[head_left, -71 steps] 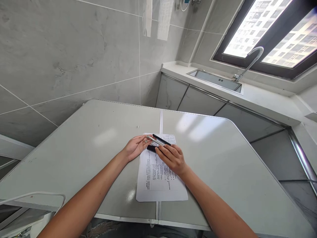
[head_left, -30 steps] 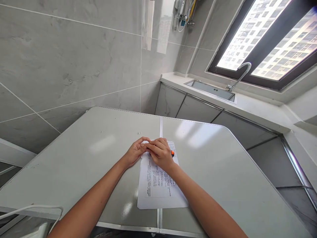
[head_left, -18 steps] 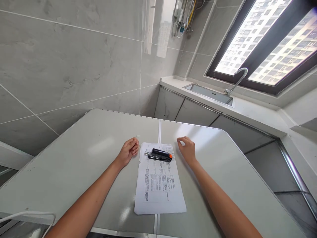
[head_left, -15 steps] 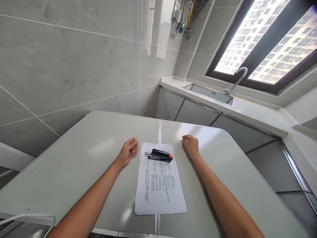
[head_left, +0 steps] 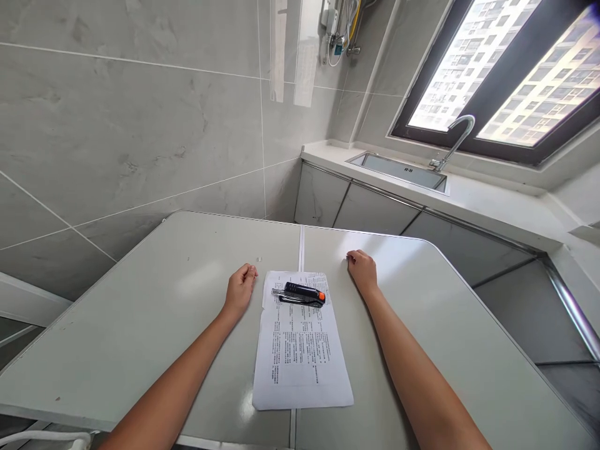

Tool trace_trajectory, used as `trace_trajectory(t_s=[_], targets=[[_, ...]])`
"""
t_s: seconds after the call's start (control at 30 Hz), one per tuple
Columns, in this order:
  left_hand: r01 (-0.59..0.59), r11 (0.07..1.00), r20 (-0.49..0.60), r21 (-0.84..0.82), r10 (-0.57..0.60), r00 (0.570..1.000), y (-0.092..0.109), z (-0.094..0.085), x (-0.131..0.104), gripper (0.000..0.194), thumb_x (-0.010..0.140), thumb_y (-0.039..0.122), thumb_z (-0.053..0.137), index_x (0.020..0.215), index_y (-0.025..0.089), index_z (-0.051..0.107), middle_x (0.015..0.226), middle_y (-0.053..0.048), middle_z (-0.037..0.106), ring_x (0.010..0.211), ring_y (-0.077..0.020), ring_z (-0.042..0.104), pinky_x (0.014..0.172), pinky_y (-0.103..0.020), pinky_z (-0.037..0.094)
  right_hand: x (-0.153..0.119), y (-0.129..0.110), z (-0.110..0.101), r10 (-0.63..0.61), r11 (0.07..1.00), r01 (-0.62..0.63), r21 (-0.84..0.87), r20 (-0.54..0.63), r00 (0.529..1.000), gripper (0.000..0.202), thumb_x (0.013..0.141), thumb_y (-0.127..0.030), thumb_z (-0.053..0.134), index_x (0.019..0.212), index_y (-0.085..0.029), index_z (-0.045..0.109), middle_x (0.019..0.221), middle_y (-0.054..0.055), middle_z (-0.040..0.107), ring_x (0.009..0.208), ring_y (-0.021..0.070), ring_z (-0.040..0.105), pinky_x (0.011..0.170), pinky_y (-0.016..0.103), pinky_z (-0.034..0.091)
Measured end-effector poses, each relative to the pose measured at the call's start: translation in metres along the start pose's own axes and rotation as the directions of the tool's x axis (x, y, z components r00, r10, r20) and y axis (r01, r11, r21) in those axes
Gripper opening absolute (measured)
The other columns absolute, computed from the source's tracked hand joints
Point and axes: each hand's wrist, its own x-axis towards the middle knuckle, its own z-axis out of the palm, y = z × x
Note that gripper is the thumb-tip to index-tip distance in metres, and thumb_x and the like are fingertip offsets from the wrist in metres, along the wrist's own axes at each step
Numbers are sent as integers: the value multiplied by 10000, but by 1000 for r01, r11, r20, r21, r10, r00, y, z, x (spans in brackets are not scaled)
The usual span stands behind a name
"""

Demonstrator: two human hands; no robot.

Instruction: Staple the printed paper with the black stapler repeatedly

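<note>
Black plastic stapler with an orange end (head_left: 302, 291): position?

"On the white printed paper (head_left: 302, 395), far part, between the hands. Long axis crosswise, slightly skewed. Silver tip towards the bare left hand (head_left: 240, 287), orange end towards the bare right hand (head_left: 362, 270)."

"Which hand is nearer?"

"Left, just beside the paper's edge. From it, stapler lies rightward, a little towards the wearer. Neither hand touches it."

"Grip?"

"Both curled narrow. Nothing shows in either; cannot tell whether something small is tucked inside."

"Surface, room?"

"Glossy pale-grey tabletop (head_left: 117, 325), metal seam (head_left: 302, 248) running under the paper. Tiny clear fragment (head_left: 259, 259) beyond left hand. Behind: grey marbled tile wall (head_left: 131, 119), metal sink (head_left: 394, 168), dark-framed window (head_left: 497, 81)."
</note>
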Motion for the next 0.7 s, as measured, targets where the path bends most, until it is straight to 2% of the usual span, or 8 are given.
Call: trace_trajectory(t_s=[0.1,0.2,0.3,0.33,0.4,0.5,0.6,0.7], targets=[[-121,933,-26,338,138,990,2,6,-4,273,1015,385,485,809,218,551,654,34,505,587,-132,451,577,-248,360,1,1,-1,-11,1000,11,24,-14,1000,315,889,-172,470,945,-197,778,936,90,721,796,219,614,701,321,432],[-173,838,21,518,190,982,6,5,1,136,969,276,508,894,229,611,765,10,626,678,-160,548,647,-272,415,2,1,-2,-23,999,23,37,-5,1000,328,874,-141,465,931,-193,784,975,88,712,831,217,625,711,325,455],[-179,745,48,642,194,980,7,-1,17,102,929,227,546,901,231,645,783,-8,645,717,-188,593,685,-299,460,2,1,-2,-29,999,28,31,15,999,326,856,-120,476,882,-190,793,989,90,681,817,205,619,703,325,468],[-192,716,63,671,203,977,6,-3,23,107,924,214,554,921,228,660,818,-23,659,751,-199,614,713,-310,482,3,1,-2,-30,999,29,31,18,999,318,849,-118,483,863,-188,794,991,91,669,809,201,615,693,324,470],[-260,660,125,705,245,961,1,-6,35,199,926,167,546,1055,213,691,1017,-80,697,927,-230,661,835,-347,527,3,1,-2,-28,999,28,40,16,999,307,840,-118,493,834,-188,792,992,90,651,796,194,609,668,320,468],[-377,526,262,762,282,923,-13,-4,43,438,913,67,524,1296,225,668,1378,-130,638,1265,-287,594,1039,-443,489,4,3,-2,-44,996,43,81,0,999,297,827,-110,498,806,-194,782,962,79,649,797,194,610,664,321,473],[-396,478,284,784,291,914,-25,0,39,493,932,11,454,1292,243,697,1393,-102,659,1297,-276,592,1107,-478,457,3,3,-2,-94,987,100,123,-60,994,278,810,-96,499,745,-189,753,996,82,637,795,186,607,699,330,493],[-384,533,249,754,310,918,-29,0,32,466,950,12,427,1229,223,736,1262,-93,718,1183,-243,648,1038,-412,525,2,2,-4,-119,981,138,135,-142,983,256,815,-99,507,712,-187,724,1057,85,612,776,170,594,688,327,492]])
